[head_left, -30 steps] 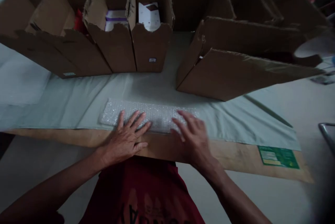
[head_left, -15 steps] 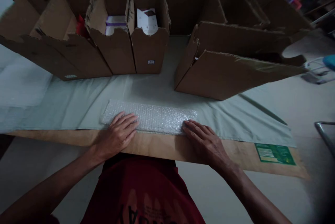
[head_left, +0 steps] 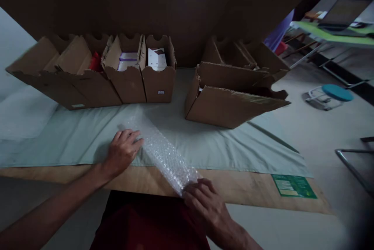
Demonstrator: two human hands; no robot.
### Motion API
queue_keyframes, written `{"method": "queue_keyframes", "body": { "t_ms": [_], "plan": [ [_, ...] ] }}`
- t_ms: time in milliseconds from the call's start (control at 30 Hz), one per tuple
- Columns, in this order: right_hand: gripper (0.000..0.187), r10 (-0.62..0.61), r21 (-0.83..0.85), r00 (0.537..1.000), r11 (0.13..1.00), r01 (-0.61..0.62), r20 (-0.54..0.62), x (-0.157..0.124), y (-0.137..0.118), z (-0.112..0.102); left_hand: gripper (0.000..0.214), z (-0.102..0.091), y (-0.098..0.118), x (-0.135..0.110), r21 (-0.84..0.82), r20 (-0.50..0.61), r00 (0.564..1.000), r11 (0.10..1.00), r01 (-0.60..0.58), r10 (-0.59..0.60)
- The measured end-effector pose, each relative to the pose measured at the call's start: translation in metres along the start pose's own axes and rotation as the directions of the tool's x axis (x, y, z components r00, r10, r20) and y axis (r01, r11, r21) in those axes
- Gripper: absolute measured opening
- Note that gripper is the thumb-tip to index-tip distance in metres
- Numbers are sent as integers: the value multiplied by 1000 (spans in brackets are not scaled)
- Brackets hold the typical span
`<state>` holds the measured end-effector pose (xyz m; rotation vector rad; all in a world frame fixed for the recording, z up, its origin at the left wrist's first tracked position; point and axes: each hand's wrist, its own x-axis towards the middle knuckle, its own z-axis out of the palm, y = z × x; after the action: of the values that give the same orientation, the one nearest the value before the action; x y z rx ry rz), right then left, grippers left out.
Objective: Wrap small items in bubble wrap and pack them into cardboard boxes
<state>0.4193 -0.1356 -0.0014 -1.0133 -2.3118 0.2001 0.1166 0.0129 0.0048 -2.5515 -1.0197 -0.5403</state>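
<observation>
A long strip of bubble wrap (head_left: 163, 154) lies slantwise across the pale green cloth (head_left: 219, 144) and over the wooden table edge (head_left: 248, 187). My left hand (head_left: 122, 150) grips its far left end on the cloth. Near my body, my right hand (head_left: 204, 201) holds the strip's near end at the table's front edge.
A row of cardboard bins (head_left: 93, 74) with white and red packs stands at the back left. More cardboard boxes (head_left: 230, 94) sit at the back right. A green label (head_left: 293, 185) is stuck on the wood at the right. A blue stool (head_left: 336, 93) stands on the floor beyond.
The bubble wrap lay flat and straight along the table edge under both hands. Now its right end has swung toward me, both hands grip it, and my head has lifted.
</observation>
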Motion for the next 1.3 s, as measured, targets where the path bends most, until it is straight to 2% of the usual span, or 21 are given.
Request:
{"method": "queue_keyframes", "body": {
  "t_ms": [100,200,267,367,467,500,567,667,700,800,833,900,933,1033,1100,1200,1300],
  "plan": [
    [22,-8,41,1000,999,9,-8,16,-25,25,25,26,-19,22,-66,-27,999,997,-29,28],
    [21,15,57,1000,998,-15,-9,39,-45,54,29,43,-37,33,-158,58,997,986,54,-45],
    [20,32,74,999,997,-31,-5,52,-54,70,36,38,-43,28,-200,124,986,971,131,-108],
    [19,87,141,996,986,-90,25,65,-59,78,58,5,-34,2,-271,177,981,954,130,-83],
    [19,161,241,980,953,-185,113,75,-59,72,73,-36,-7,-32,-413,264,958,911,5,115],
    [20,170,275,974,939,-206,149,78,-58,68,75,-45,2,-42,-456,288,943,890,-20,169],
    [22,162,350,965,909,-228,208,86,-57,58,67,-49,18,-58,-519,281,936,854,-39,214],
    [18,147,487,959,836,-250,241,93,-48,40,44,-34,27,-67,-582,196,972,813,7,132],
    [24,147,532,960,807,-256,240,93,-42,34,39,-28,27,-66,-611,171,982,791,40,82],
    [72,180,594,955,751,-288,235,85,-17,21,29,-20,22,-57,-722,134,990,679,134,-53],
    [84,205,586,948,748,-312,244,82,-8,20,26,-20,21,-53,-748,142,984,640,176,-104],
    [90,279,540,919,746,-389,277,77,6,24,22,-21,20,-47,-755,214,949,577,311,-231],
    [83,327,513,898,739,-437,294,78,11,29,21,-21,21,-44,-740,268,914,542,398,-305],
    [40,457,464,827,685,-562,326,90,19,45,22,-12,26,-39,-689,427,772,383,615,-471],
    [31,509,463,797,649,-604,327,105,23,54,25,-2,28,-37,-672,481,687,274,688,-545],
    [46,546,448,784,645,-619,296,122,33,63,50,11,28,-32,-673,464,598,179,718,-654],
    [64,560,407,790,680,-610,249,126,43,72,64,14,26,-23,-686,458,577,143,713,-676]
  ]
}}
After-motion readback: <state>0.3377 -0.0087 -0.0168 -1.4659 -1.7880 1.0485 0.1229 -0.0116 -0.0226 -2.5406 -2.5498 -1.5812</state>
